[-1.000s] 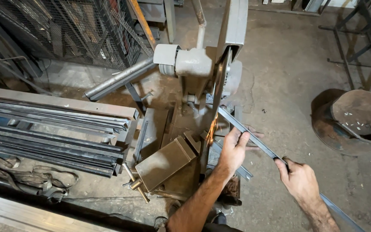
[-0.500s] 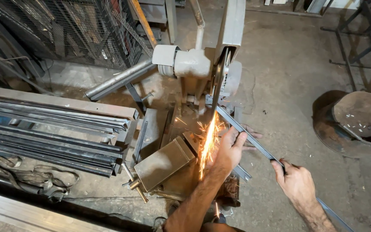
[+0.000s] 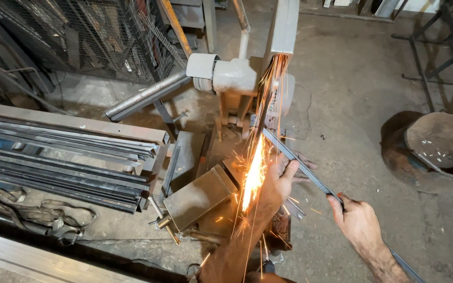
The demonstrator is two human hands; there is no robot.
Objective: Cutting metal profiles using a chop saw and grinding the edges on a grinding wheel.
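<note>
Left hand (image 3: 280, 177) is clamped over the metal bar (image 3: 302, 167), fingers curled across its top just beside the cutting disc (image 3: 268, 112), and I'm reading that as a firm press-down grip. Sparks (image 3: 252, 175) pour toward six o'clock, straight across my left forearm. Right hand (image 3: 356, 220) sits at four o'clock from the left one, wrapped shut around the same bar further back, wrist low and forearm running off the bottom edge.

That bar runs from the disc at eleven o'clock down to five o'clock, lying across the chop saw (image 3: 237, 78). I judge it stiff, fairly heavy for its thinness, hard-edged and hot near the cut, so a hold well back from the disc, as the right hand has, looks wisest.

Outward now: a boxy metal block (image 3: 197, 196) at nine o'clock of the left hand, stacked steel lengths (image 3: 64, 162) further at nine, a rusty round tub (image 3: 441, 152) out at three, wire mesh (image 3: 79, 36) up at eleven.
</note>
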